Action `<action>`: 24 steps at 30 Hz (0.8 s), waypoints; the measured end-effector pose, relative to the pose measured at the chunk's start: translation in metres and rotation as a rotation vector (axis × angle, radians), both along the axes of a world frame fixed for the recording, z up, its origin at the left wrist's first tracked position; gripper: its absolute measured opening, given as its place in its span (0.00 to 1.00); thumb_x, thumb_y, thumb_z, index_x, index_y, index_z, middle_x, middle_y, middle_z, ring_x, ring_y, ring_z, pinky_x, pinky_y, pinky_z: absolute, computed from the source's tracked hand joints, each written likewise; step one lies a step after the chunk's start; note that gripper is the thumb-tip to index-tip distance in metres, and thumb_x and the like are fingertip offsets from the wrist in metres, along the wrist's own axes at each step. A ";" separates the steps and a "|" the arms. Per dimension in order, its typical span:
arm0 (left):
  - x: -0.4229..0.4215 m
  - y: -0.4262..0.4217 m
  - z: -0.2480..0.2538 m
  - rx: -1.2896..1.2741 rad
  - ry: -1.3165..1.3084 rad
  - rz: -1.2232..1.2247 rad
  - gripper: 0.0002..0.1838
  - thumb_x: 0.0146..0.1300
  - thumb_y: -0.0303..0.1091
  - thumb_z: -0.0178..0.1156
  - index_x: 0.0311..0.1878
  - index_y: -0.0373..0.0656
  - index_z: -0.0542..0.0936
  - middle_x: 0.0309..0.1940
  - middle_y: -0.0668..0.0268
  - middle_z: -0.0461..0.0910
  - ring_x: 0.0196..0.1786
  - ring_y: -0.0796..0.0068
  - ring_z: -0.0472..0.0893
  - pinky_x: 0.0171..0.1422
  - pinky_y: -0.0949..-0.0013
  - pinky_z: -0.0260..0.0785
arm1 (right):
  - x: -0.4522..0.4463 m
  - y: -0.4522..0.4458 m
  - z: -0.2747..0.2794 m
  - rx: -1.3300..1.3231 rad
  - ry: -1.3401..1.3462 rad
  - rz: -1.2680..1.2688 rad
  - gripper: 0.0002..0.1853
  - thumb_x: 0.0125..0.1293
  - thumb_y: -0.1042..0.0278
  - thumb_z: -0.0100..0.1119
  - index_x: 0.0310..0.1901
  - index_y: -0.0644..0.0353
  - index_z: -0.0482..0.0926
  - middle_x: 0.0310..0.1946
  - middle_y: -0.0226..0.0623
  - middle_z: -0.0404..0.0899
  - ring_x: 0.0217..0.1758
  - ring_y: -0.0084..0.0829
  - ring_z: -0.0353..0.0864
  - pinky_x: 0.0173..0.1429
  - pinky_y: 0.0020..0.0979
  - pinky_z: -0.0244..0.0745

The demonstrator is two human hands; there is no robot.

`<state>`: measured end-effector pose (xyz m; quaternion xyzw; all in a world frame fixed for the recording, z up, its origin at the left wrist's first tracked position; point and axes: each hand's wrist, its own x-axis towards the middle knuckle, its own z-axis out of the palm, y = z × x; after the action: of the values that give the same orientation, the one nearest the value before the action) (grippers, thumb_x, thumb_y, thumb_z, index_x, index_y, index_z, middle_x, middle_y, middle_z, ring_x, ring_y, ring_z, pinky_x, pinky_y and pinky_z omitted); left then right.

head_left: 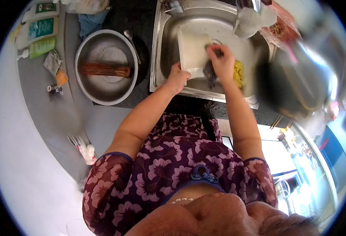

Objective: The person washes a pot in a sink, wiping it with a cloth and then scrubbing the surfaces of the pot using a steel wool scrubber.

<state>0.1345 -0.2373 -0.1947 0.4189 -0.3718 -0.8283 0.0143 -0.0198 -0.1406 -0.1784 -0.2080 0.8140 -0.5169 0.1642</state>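
Note:
A cream-white rectangular plastic container [193, 45] is tilted inside the steel sink [159, 59]. My left hand [177, 78] is closed around its near left edge, with the thumb along the lower rim. My right hand [223, 66] pinches a dark, crumpled cloth [210, 74] beside the container's right side. The cloth is blurred, and I cannot tell whether it touches the container. A yellow cloth [238, 73] lies in the sink just right of my right hand.
Left of the sink stands a metal basin [78, 63] with a bundle of brown chopsticks [104, 70] in it. A spoon [131, 43] lies beside it. Bottles [42, 29] line the far left ledge. A faucet [175, 7] and a pink bag [281, 25] are at the back.

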 end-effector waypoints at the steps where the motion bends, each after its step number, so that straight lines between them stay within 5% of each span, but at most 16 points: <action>1: 0.001 0.001 -0.002 -0.006 0.002 -0.008 0.26 0.40 0.12 0.48 0.48 0.29 0.76 0.43 0.60 0.80 0.47 0.66 0.81 0.48 0.70 0.70 | -0.019 -0.015 -0.005 0.025 -0.029 0.039 0.07 0.57 0.70 0.68 0.36 0.60 0.84 0.30 0.37 0.82 0.35 0.30 0.81 0.47 0.28 0.74; 4: 0.003 -0.005 -0.005 -0.016 -0.006 -0.061 0.25 0.41 0.13 0.49 0.48 0.30 0.76 0.43 0.61 0.80 0.46 0.67 0.80 0.49 0.69 0.71 | -0.036 -0.026 -0.003 0.072 0.003 0.174 0.08 0.57 0.68 0.66 0.37 0.60 0.85 0.35 0.43 0.84 0.40 0.40 0.83 0.48 0.36 0.75; 5: 0.001 -0.007 -0.002 -0.033 -0.023 -0.079 0.25 0.41 0.13 0.49 0.48 0.30 0.76 0.43 0.61 0.80 0.46 0.68 0.80 0.48 0.70 0.70 | -0.020 -0.015 0.004 0.153 0.290 0.257 0.06 0.57 0.71 0.65 0.36 0.59 0.84 0.35 0.43 0.83 0.41 0.42 0.80 0.53 0.39 0.71; 7: -0.001 -0.006 0.006 -0.061 -0.060 -0.100 0.24 0.42 0.13 0.50 0.48 0.30 0.77 0.42 0.62 0.80 0.45 0.70 0.80 0.48 0.70 0.70 | 0.023 0.009 0.022 0.092 0.408 0.330 0.06 0.56 0.70 0.64 0.35 0.59 0.84 0.34 0.43 0.83 0.43 0.43 0.78 0.55 0.40 0.68; 10: 0.000 0.002 0.003 -0.055 0.003 -0.012 0.23 0.44 0.13 0.51 0.47 0.33 0.78 0.37 0.68 0.79 0.34 0.80 0.76 0.38 0.76 0.66 | 0.024 0.003 0.017 0.126 0.463 0.466 0.06 0.56 0.68 0.64 0.34 0.58 0.83 0.33 0.42 0.82 0.41 0.47 0.78 0.54 0.40 0.68; 12: -0.003 0.002 0.006 -0.038 0.019 -0.025 0.23 0.44 0.14 0.51 0.48 0.33 0.78 0.37 0.69 0.79 0.35 0.80 0.76 0.38 0.76 0.66 | -0.020 -0.033 -0.004 0.208 0.369 0.374 0.08 0.58 0.68 0.64 0.38 0.59 0.82 0.32 0.42 0.81 0.39 0.44 0.79 0.55 0.40 0.68; 13: -0.001 0.003 0.009 -0.028 0.020 -0.034 0.23 0.44 0.14 0.51 0.48 0.33 0.78 0.37 0.69 0.79 0.36 0.79 0.77 0.39 0.76 0.67 | -0.040 -0.051 -0.013 0.264 0.071 0.374 0.06 0.59 0.68 0.62 0.36 0.60 0.81 0.31 0.42 0.81 0.37 0.46 0.79 0.54 0.40 0.67; 20: -0.005 0.001 0.015 0.023 -0.045 0.033 0.24 0.44 0.12 0.50 0.48 0.36 0.79 0.35 0.67 0.80 0.35 0.78 0.78 0.37 0.75 0.67 | 0.048 0.003 0.017 0.067 0.553 0.553 0.07 0.53 0.77 0.64 0.35 0.57 0.79 0.29 0.38 0.77 0.38 0.43 0.76 0.52 0.41 0.68; 24: -0.002 0.003 0.007 0.021 -0.002 0.052 0.23 0.44 0.12 0.48 0.45 0.37 0.78 0.32 0.70 0.76 0.29 0.82 0.72 0.31 0.76 0.61 | 0.009 -0.038 0.008 0.164 0.535 0.350 0.05 0.58 0.70 0.63 0.35 0.58 0.80 0.31 0.40 0.79 0.37 0.43 0.77 0.53 0.40 0.67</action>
<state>0.1326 -0.2343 -0.1877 0.4296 -0.3521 -0.8310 0.0312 -0.0109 -0.1785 -0.1708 -0.4594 0.8190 -0.3406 0.0469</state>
